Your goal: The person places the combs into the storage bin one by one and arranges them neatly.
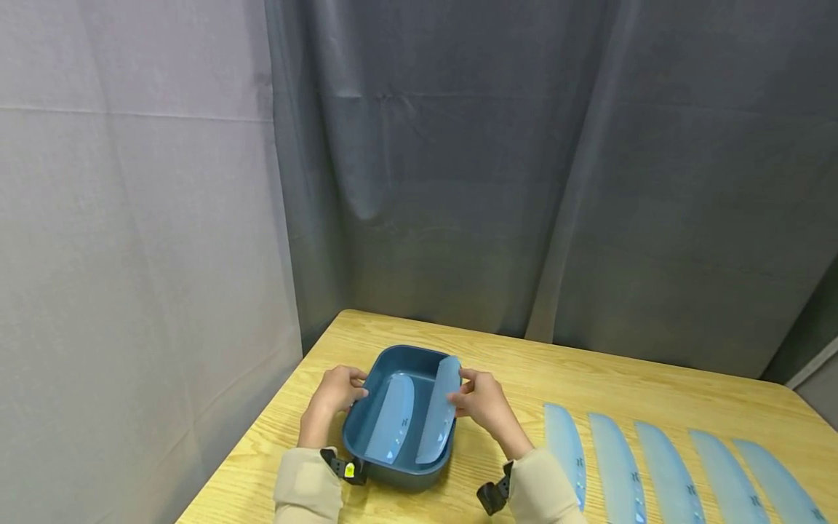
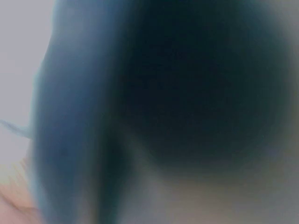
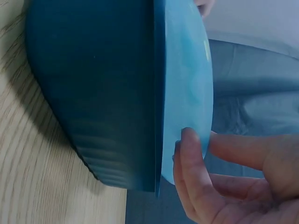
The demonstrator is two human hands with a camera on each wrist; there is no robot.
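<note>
grey curtains hang behind a wooden table point(image 1: 589, 378), and a pale cloth wall closes the left side. near the table's left front corner sits a dark blue tub point(image 1: 401, 364). one light blue sheath point(image 1: 395, 417) lies flat inside it. a second sheath point(image 1: 440, 409) leans against the tub's right wall, its long axis running from the near rim away toward the curtains, its tip above the far rim.

the right hand point(image 1: 486, 402) is just beside the tub's right wall — thumb and fingers pinch the upper edge of the leaning sheath, which lies directly to that hand's left. the right wrist view shows the fingertips point(image 3: 189, 154) on the sheath's face where it stands against the tub wall. the left hand point(image 1: 337, 391) grips the tub's left rim, fingers curled over it; the left wrist view is only a dark blur, so that grip is read from the head view alone. the right hand is plainly the nearer one to the leaning sheath.

five more sheaths point(image 1: 661, 473) lie in a row on the table to the right — well apart from the tub, nearer the right arm.
</note>
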